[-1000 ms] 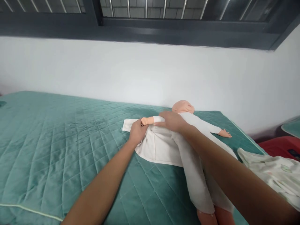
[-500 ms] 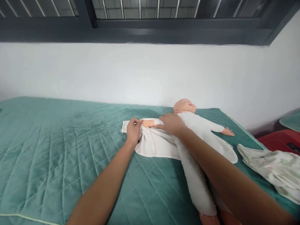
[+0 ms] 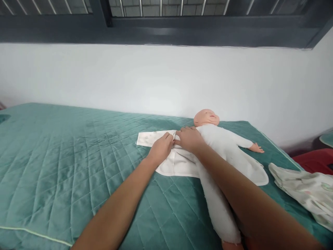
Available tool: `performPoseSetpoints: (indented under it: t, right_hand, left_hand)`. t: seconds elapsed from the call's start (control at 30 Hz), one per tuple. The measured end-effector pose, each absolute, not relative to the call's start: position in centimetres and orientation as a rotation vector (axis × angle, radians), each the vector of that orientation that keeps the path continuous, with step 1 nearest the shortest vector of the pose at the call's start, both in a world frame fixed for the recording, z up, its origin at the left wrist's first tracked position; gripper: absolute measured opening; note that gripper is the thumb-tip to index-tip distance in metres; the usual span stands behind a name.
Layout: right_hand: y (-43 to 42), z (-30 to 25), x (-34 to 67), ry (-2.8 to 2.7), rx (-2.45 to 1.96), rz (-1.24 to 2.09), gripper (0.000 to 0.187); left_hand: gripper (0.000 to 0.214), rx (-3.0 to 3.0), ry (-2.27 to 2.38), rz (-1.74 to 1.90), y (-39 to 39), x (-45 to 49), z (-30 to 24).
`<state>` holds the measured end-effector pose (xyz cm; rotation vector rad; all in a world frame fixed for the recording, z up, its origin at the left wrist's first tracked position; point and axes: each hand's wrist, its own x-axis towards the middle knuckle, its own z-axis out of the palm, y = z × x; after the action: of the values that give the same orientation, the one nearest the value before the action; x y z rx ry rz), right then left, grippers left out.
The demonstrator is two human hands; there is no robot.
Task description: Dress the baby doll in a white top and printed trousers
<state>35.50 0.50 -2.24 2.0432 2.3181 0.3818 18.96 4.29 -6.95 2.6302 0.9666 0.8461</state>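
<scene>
A baby doll (image 3: 206, 117) in white lies on its back, head toward the wall. A pale baby shirt (image 3: 179, 165) is spread beneath it, with one printed sleeve (image 3: 148, 138) stretched out to the left. My left hand (image 3: 161, 147) is closed, fingers pinching the sleeve fabric near the shirt's body. Right beside it, my right hand (image 3: 191, 138) lies over the doll's arm on that side, thumb and fingers curled around it. Fabric and fingers hide that doll hand. The doll's other arm (image 3: 244, 142) reaches out to the right, its hand bare.
A green quilted cover (image 3: 78, 166) lies under everything. A crumpled white printed cloth (image 3: 307, 191) sits at the right, near a red object (image 3: 316, 159). Behind the bed stands a white wall (image 3: 156, 80) below a dark window frame (image 3: 197, 31).
My left hand has moved right along the sleeve to meet my right hand. The doll's hand, visible before between them, is now covered. The sleeve lies flatter at the left.
</scene>
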Motion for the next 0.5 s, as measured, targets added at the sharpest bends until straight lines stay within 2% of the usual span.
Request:
performPoseSetpoints:
  t: [0.1,0.27,0.4,0.5]
  right_hand:
    - [0.8,-2.6,34.6,2.331,2.074,0.411,0.031]
    - [-0.6,-0.9,35.1,2.416,2.210,0.400,0.034]
    - [-4.6,1.0,40.5,2.490,2.743,0.294,0.033]
    - [-8.4,0.0,45.5,2.092,3.314,0.333,0.028]
  left_hand:
    - [0.017,2.521,0.907,0.949,4.2,19.5,-7.1]
    - [0.021,2.150,1.008,1.167,4.4,18.9,-7.1]
    - [0.020,2.020,1.203,1.135,4.2,18.3,-7.1]
    - [0.024,2.112,1.303,1.009,3.9,18.3,-7.2]
